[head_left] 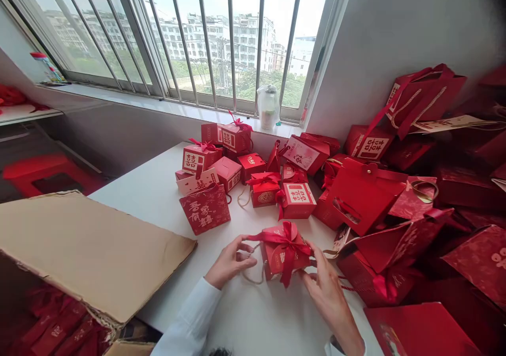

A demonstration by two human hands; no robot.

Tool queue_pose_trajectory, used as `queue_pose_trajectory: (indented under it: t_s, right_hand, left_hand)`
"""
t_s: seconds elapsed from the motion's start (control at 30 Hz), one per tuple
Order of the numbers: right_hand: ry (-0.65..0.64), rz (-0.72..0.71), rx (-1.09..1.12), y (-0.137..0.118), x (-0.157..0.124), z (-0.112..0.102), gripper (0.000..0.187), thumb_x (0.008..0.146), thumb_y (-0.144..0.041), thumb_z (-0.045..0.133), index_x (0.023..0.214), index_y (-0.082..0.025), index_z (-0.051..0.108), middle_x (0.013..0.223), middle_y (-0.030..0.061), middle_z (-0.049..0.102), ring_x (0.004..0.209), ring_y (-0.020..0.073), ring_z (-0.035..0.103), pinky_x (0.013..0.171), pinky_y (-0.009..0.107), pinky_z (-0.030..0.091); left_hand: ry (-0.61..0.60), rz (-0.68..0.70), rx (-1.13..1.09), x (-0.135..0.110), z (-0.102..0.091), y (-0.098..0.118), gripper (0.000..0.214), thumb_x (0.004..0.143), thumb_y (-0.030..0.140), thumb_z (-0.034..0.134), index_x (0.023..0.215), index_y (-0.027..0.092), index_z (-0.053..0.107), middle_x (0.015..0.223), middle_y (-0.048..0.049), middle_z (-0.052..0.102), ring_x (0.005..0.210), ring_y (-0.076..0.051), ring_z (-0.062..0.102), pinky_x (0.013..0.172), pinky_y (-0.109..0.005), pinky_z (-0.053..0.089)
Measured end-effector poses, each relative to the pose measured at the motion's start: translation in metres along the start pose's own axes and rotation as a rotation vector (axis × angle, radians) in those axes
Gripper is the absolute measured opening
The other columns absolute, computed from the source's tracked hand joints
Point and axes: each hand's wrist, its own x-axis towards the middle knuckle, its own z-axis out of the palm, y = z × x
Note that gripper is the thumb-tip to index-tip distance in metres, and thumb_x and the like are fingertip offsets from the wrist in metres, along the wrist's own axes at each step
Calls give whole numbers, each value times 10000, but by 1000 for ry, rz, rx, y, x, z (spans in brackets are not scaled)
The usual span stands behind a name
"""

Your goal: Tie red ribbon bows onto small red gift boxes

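A small red gift box (276,256) tied with a red ribbon bow (288,241) stands on the white table (158,198) in front of me. My left hand (230,261) is at the box's left side, its fingers pinched on the left end of the ribbon. My right hand (324,287) is at the box's right side, fingers curled against its lower right corner and the ribbon there. A thin cord handle (253,279) loops out from under the box.
Several red gift boxes (264,189) and a red paper bag (205,208) stand behind. A heap of red bags (395,208) fills the right side. An open cardboard carton flap (87,250) lies at left. A plastic jar (268,106) sits on the windowsill.
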Motion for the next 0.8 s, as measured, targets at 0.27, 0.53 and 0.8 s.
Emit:
queue_pose_trajectory:
  t_s: [0.27, 0.53, 0.8]
  right_hand:
    - [-287, 249, 279, 20, 1, -6, 600, 730, -349, 600, 1287, -191, 441, 913, 37, 632, 599, 139, 554, 501, 241, 416]
    - [-139, 67, -286, -19, 1, -43, 208, 795, -362, 545, 840, -199, 665, 791, 36, 674, 647, 181, 585, 547, 257, 405]
    - [119, -545, -1105, -54, 8, -50, 257, 835, -38, 436, 864, -207, 627, 868, 43, 664, 818, 210, 585, 607, 280, 400]
  left_hand:
    - [156, 16, -146, -38, -12, 28, 555, 753, 434, 662, 1189, 155, 461, 656, 36, 547, 673, -121, 526, 711, -274, 421]
    - [188, 101, -453, -42, -16, 67, 449, 738, 324, 726, 1116, 199, 520, 859, -1, 587, 773, -116, 577, 818, -284, 467]
    - [95, 175, -467, -32, -20, 87, 297, 763, 279, 708, 1005, 188, 562, 971, -29, 612, 737, -100, 586, 762, -261, 497]
